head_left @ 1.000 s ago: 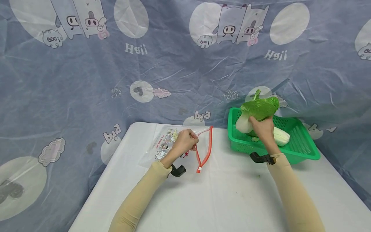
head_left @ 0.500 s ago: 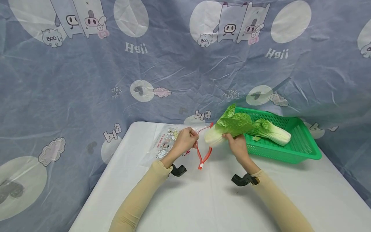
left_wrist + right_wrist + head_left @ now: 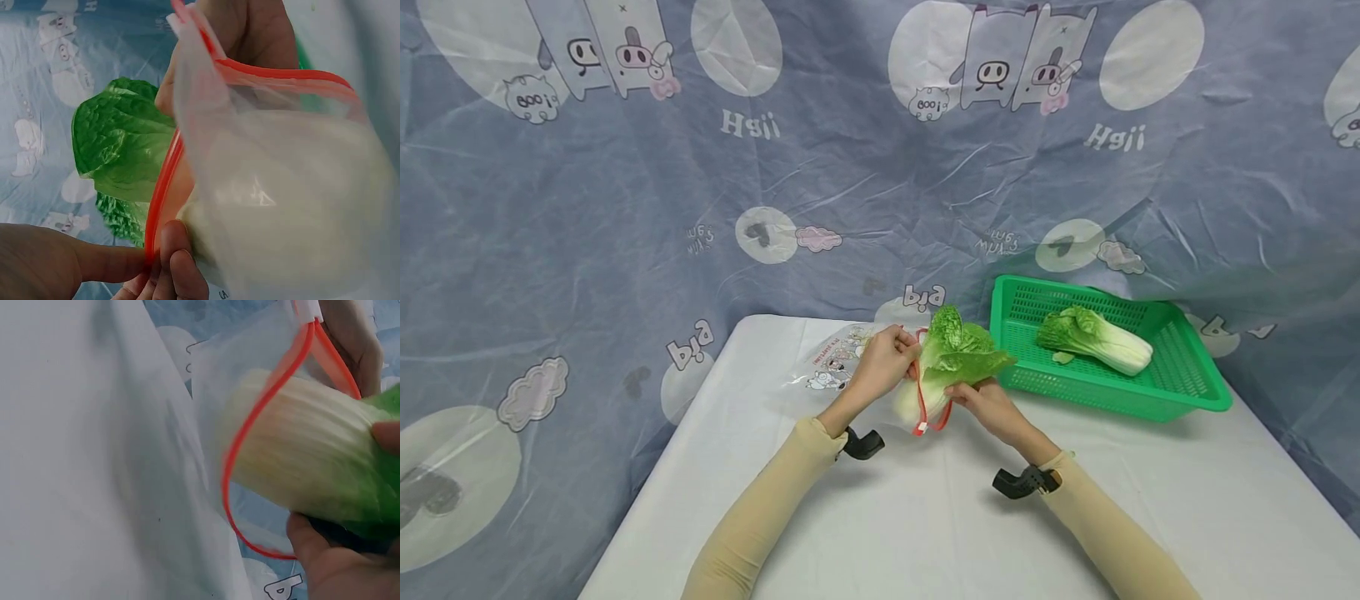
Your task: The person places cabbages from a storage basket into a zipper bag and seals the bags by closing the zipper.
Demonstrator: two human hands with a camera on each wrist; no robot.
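Left hand (image 3: 882,362) pinching red-rimmed bag (image 3: 829,365); right hand (image 3: 992,410) gripping cabbage (image 3: 953,360), white end (image 3: 290,444) sitting inside, depth unclear; green basket (image 3: 1090,397) sitting at right hand's 2 o'clock.

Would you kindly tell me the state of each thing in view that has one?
Zip bag: unsealed, red-edged mouth spread open
Held cabbage: pale base inside the bag, leaves outside
Green basket: upright, open-topped
Other cabbage: lying in the basket
Left hand: pinching the bag's rim
Right hand: gripping the held cabbage
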